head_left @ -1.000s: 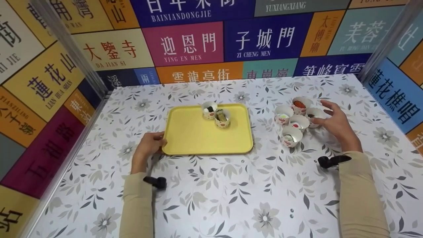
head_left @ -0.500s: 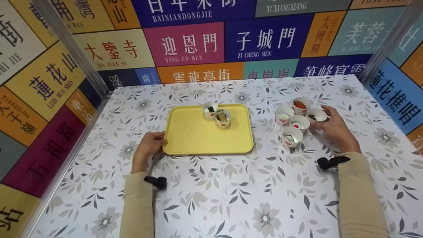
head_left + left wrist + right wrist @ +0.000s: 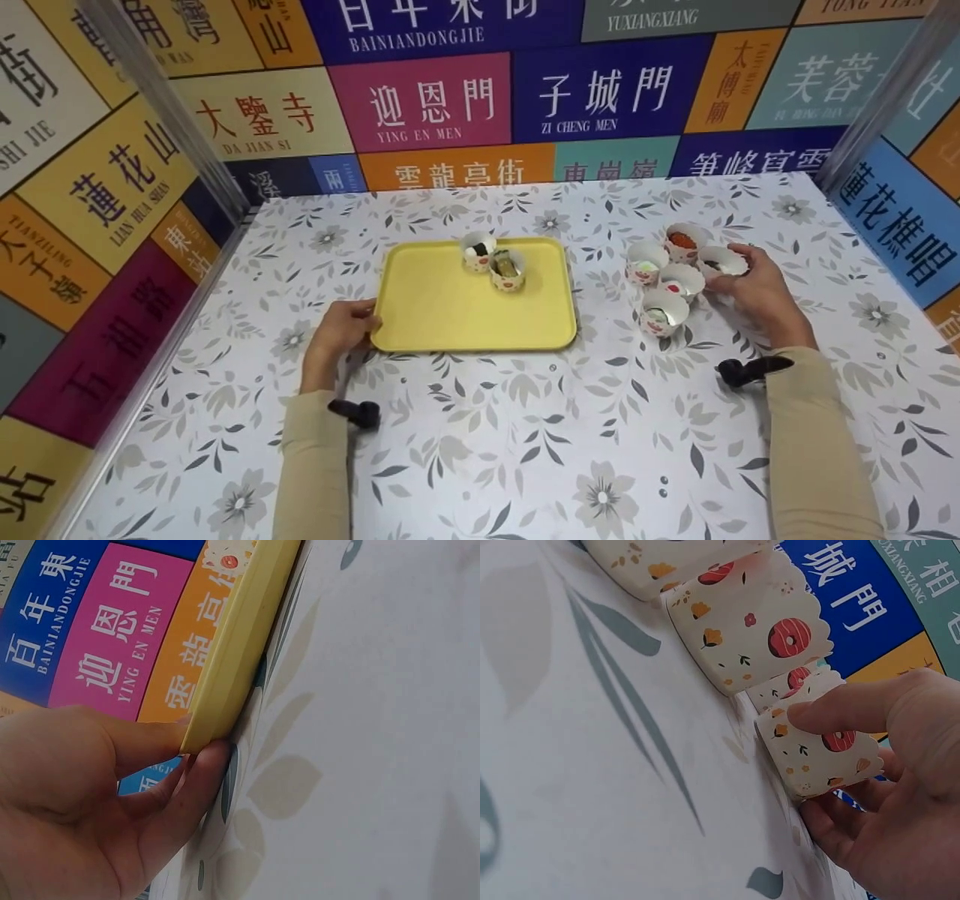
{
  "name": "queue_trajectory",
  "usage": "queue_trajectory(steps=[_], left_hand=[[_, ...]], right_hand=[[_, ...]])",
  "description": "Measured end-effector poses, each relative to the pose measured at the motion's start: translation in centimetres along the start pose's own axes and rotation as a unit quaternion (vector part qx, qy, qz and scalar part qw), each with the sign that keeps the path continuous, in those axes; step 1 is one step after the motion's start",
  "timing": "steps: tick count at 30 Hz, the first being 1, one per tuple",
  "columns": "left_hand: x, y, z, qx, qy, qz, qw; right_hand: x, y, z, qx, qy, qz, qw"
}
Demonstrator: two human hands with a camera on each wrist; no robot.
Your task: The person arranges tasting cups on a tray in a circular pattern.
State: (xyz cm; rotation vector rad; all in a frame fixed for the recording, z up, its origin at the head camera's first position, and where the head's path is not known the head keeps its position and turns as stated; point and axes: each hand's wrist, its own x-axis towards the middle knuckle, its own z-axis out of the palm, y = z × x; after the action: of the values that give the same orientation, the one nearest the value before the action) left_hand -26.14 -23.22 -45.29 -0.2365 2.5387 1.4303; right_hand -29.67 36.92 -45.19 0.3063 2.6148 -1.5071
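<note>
My left hand (image 3: 341, 334) pinches the near left corner of a yellow tray (image 3: 472, 315). In the left wrist view the thumb is at the tray's rim (image 3: 240, 652) and fingers reach beneath it. Two paper baking cups stand at the tray's back, one with a white and black piece (image 3: 478, 247), the other with a greenish-brown piece (image 3: 508, 268). My right hand (image 3: 761, 296) grips the rightmost cup (image 3: 724, 264) of a cluster, with dark contents. In the right wrist view the thumb presses that cup's donut-patterned wall (image 3: 810, 754), fingers around the far side.
Close beside the gripped cup stand a cup with orange-red filling (image 3: 682, 241), a cup with a red dot (image 3: 680, 283), a pale green one (image 3: 646, 264) and a front cup (image 3: 663, 313). Sign-covered panels (image 3: 427, 101) border the flower-patterned table (image 3: 480, 450).
My right hand has come down from above the rightmost cup, and its fingers have closed around it. The left hand stays at the tray's corner.
</note>
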Motion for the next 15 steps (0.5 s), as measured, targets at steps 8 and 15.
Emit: queue_trajectory(steps=[8,15], left_hand=[[0.0,0.0,0.0,-0.012,0.003,0.005,0.9999],[-0.1,0.0,-0.1,-0.015,-0.005,0.000,0.9999]], right_hand=[[-0.2,-0.9,-0.3,-0.011,0.036,0.000,0.9993],[-0.6,-2.0,-0.7,0.001,0.056,0.001,0.9984]])
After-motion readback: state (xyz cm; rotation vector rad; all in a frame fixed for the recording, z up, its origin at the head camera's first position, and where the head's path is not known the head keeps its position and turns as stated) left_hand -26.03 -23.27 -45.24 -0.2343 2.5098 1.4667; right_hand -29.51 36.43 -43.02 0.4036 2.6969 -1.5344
